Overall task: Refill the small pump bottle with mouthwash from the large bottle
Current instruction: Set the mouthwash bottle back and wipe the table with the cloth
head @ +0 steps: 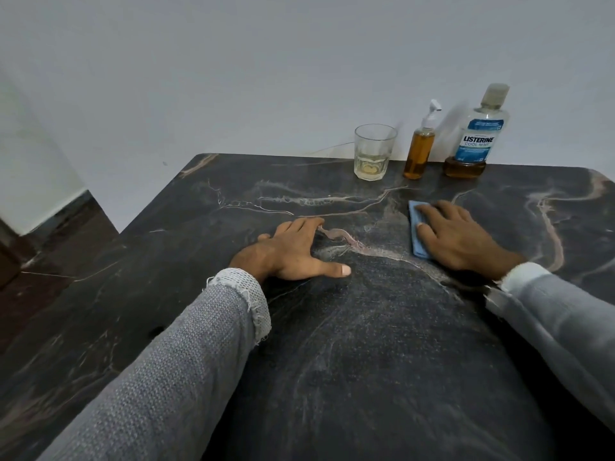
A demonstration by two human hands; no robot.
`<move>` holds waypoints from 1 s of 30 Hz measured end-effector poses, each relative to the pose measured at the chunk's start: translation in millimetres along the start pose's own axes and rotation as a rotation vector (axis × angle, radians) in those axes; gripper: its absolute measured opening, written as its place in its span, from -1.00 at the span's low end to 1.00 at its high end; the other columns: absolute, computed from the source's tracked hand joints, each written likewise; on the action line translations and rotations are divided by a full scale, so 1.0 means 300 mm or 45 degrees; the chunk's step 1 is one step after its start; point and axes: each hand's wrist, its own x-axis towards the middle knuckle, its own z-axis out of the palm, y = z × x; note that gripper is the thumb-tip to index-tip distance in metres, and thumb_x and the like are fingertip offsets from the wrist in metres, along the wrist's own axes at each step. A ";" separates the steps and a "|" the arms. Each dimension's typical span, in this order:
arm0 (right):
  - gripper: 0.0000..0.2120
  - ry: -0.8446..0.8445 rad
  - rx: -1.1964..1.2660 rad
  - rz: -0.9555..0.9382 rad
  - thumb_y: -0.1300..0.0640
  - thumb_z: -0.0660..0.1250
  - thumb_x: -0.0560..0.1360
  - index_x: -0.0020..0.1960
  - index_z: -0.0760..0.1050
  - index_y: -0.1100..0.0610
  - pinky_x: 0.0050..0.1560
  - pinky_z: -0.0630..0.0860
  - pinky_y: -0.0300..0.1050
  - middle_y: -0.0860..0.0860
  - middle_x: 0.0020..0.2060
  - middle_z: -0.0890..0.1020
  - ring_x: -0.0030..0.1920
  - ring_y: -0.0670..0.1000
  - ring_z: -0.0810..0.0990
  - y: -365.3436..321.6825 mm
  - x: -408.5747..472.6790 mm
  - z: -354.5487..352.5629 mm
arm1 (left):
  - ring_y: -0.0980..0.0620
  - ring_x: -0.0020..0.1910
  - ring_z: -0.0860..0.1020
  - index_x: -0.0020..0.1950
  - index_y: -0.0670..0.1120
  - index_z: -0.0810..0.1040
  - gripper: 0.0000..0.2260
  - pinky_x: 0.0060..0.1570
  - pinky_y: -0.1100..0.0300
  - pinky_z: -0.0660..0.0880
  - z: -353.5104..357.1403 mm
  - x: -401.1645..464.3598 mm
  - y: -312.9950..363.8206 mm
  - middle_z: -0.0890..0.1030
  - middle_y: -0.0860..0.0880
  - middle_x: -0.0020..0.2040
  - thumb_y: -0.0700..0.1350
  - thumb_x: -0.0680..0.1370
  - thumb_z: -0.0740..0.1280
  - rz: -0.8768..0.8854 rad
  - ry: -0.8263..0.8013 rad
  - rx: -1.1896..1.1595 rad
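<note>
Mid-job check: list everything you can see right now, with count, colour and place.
large bottle: one, clear with blue label, amber liquid low in it, capped, back right of table by the wall.
pump bottle: one, clear with white pump, amber liquid well up its body, left of the large bottle.
glass: one, clear, a little pale liquid at the bottom, left of the pump bottle.
cloth: one, blue, flat on the table under the right hand.
table: one, dark marble-look with pale veins.
wall: grey, behind the table.
left hand: flat on the table, fingers spread, grey sleeve.
right hand: pressing on the cloth, pale sleeve.
</note>
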 end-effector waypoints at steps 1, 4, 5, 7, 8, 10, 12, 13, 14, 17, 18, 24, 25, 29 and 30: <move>-0.47 -0.047 -0.020 0.007 -0.13 -0.09 0.59 0.44 0.23 0.13 0.40 0.20 0.11 0.19 0.43 0.30 0.40 0.20 0.25 -0.004 0.040 0.012 | -0.12 0.52 0.16 0.56 0.06 0.01 0.23 0.41 -0.25 0.18 -0.002 0.001 0.001 0.15 0.00 0.56 0.65 0.02 0.15 -0.008 0.009 -0.014; -0.39 -0.131 0.000 0.029 -0.23 -0.21 0.50 0.41 0.16 0.08 0.42 0.19 0.20 0.21 0.43 0.25 0.41 0.22 0.24 -0.080 0.115 0.020 | -0.13 0.51 0.18 0.56 0.06 0.03 0.21 0.41 -0.25 0.18 -0.007 -0.002 0.009 0.19 -0.02 0.55 0.66 0.05 0.14 -0.033 0.027 -0.054; -0.44 -0.139 0.000 0.001 -0.18 -0.16 0.56 0.44 0.13 0.08 0.44 0.18 0.20 0.21 0.44 0.22 0.43 0.23 0.21 -0.119 0.125 0.023 | -0.13 0.52 0.18 0.56 0.06 0.03 0.18 0.41 -0.27 0.18 -0.009 -0.008 0.015 0.19 -0.02 0.55 0.67 0.09 0.13 -0.045 0.029 -0.061; -0.51 -0.129 0.027 -0.097 -0.10 -0.08 0.62 0.49 0.10 0.08 0.46 0.14 0.18 0.22 0.48 0.17 0.46 0.24 0.17 -0.207 0.119 0.032 | -0.13 0.53 0.16 0.57 0.05 0.02 0.11 0.42 -0.29 0.15 -0.010 -0.024 0.032 0.17 -0.02 0.56 0.65 0.17 0.09 -0.079 0.045 -0.064; -0.50 -0.128 0.022 -0.135 -0.09 -0.08 0.62 0.51 0.09 0.08 0.47 0.12 0.18 0.21 0.49 0.15 0.48 0.24 0.15 -0.248 0.105 0.037 | -0.12 0.53 0.15 0.57 0.06 0.01 0.08 0.42 -0.29 0.14 -0.011 -0.031 0.042 0.16 -0.01 0.57 0.62 0.19 0.06 -0.095 0.058 -0.057; -0.43 -0.144 0.004 -0.221 -0.14 -0.09 0.60 0.54 0.03 0.08 0.49 0.07 0.19 0.21 0.52 0.10 0.51 0.25 0.08 -0.312 0.066 0.053 | -0.11 0.54 0.14 0.57 0.06 0.01 0.06 0.41 -0.30 0.13 -0.013 -0.043 0.056 0.15 -0.01 0.58 0.61 0.20 0.00 -0.119 0.072 -0.048; -0.41 -0.155 0.030 -0.297 -0.16 -0.08 0.61 0.57 -0.01 0.07 0.51 0.02 0.18 0.21 0.54 0.06 0.53 0.23 0.02 -0.350 0.008 0.059 | -0.11 0.54 0.15 0.57 0.07 0.02 0.05 0.40 -0.31 0.12 -0.014 -0.046 0.062 0.16 -0.01 0.57 0.61 0.20 -0.04 -0.136 0.085 -0.066; -0.43 -0.140 0.079 -0.328 -0.15 -0.08 0.63 0.57 0.01 0.07 0.52 0.01 0.15 0.20 0.54 0.08 0.53 0.21 0.03 -0.361 -0.030 0.056 | -0.11 0.53 0.16 0.57 0.08 0.03 0.05 0.40 -0.31 0.12 -0.015 -0.047 0.061 0.17 -0.01 0.57 0.61 0.20 -0.04 -0.144 0.091 -0.078; -0.44 -0.121 0.125 -0.369 -0.14 -0.07 0.64 0.56 0.05 0.08 0.52 0.03 0.12 0.20 0.53 0.11 0.53 0.20 0.05 -0.364 -0.072 0.049 | -0.11 0.53 0.16 0.57 0.07 0.04 0.06 0.41 -0.32 0.12 -0.016 -0.047 0.059 0.17 -0.01 0.57 0.62 0.19 -0.05 -0.148 0.092 -0.086; -0.43 -0.080 0.116 -0.522 -0.19 -0.07 0.62 0.52 0.16 0.10 0.48 0.16 0.05 0.14 0.48 0.21 0.47 0.13 0.19 -0.327 -0.175 0.020 | -0.12 0.54 0.15 0.57 0.06 0.04 0.07 0.42 -0.29 0.13 -0.016 -0.047 0.061 0.15 0.00 0.58 0.62 0.18 -0.05 -0.146 0.089 -0.090; -0.42 -0.092 0.107 -0.530 -0.20 -0.07 0.62 0.53 0.14 0.07 0.48 0.16 0.01 0.10 0.48 0.20 0.47 0.10 0.19 -0.300 -0.195 0.006 | -0.12 0.53 0.16 0.57 0.05 0.05 0.06 0.41 -0.29 0.14 -0.016 -0.049 0.062 0.16 -0.01 0.58 0.62 0.20 -0.04 -0.141 0.096 -0.090; -0.36 -0.147 0.064 -0.422 -0.29 -0.18 0.55 0.56 0.02 -0.04 0.47 -0.06 -0.18 -0.01 0.54 0.07 0.53 -0.01 0.02 -0.189 -0.305 -0.031 | -0.12 0.52 0.20 0.56 0.08 0.03 0.02 0.40 -0.30 0.17 -0.019 -0.064 0.045 0.20 -0.01 0.57 0.64 0.25 -0.01 -0.097 0.089 -0.157; -0.32 -0.157 0.064 -0.423 -0.31 -0.23 0.52 0.57 0.01 -0.04 0.48 -0.07 -0.16 -0.01 0.54 0.05 0.53 -0.01 0.00 -0.198 -0.322 -0.026 | -0.12 0.53 0.19 0.57 0.09 0.02 0.04 0.40 -0.31 0.16 -0.020 -0.068 0.044 0.19 -0.01 0.57 0.65 0.23 -0.03 -0.096 0.086 -0.158; -0.33 -0.210 0.053 -0.549 -0.31 -0.26 0.53 0.58 -0.08 -0.07 0.54 -0.08 0.00 0.02 0.56 -0.04 0.55 0.02 -0.10 -0.298 -0.362 -0.012 | -0.11 0.53 0.20 0.57 0.09 0.03 0.07 0.41 -0.32 0.13 -0.021 -0.069 0.050 0.20 0.01 0.57 0.67 0.19 -0.09 -0.103 0.094 -0.182; -0.36 -0.215 0.060 -0.589 -0.29 -0.23 0.55 0.58 -0.09 -0.07 0.54 -0.13 -0.02 0.02 0.56 -0.05 0.55 0.02 -0.12 -0.333 -0.365 -0.010 | -0.10 0.52 0.21 0.56 0.10 0.03 0.09 0.41 -0.30 0.14 -0.022 -0.068 0.049 0.22 0.01 0.56 0.69 0.17 -0.10 -0.101 0.097 -0.205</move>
